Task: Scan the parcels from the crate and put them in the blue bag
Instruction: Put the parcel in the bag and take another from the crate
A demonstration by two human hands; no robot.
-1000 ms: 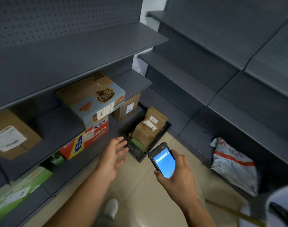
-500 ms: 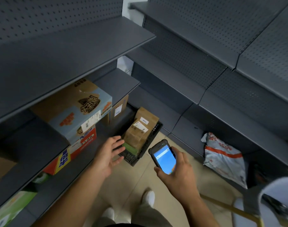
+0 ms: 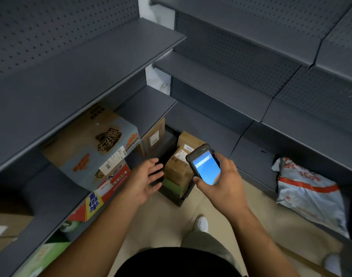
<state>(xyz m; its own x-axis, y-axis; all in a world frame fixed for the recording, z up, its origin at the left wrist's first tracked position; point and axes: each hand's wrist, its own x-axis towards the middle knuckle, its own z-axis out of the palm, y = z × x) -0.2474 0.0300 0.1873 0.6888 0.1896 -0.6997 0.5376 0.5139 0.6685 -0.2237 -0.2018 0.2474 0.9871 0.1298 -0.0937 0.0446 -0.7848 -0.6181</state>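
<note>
A black crate (image 3: 174, 193) stands on the floor in the corner between two shelf units. It holds several brown cardboard parcels (image 3: 176, 169) with white labels and a green one (image 3: 171, 185) at the front. My right hand (image 3: 221, 183) grips a black handheld scanner (image 3: 204, 165) with a lit blue screen, held above the crate's right side. My left hand (image 3: 144, 178) hovers with fingers spread just left of the crate, touching nothing. No blue bag is in view.
Dark grey shelves (image 3: 103, 62) run along the left and back. A large printed carton (image 3: 91, 148) and a red box (image 3: 111, 184) sit on the left shelves. A grey plastic mailer (image 3: 309, 192) with an orange stripe lies at the lower right. Beige tiled floor (image 3: 163, 222) lies underfoot.
The view has closed in on the crate. Both hands moved forward; the scanner now hangs over the crate's parcels and my left hand is nearer its left edge.
</note>
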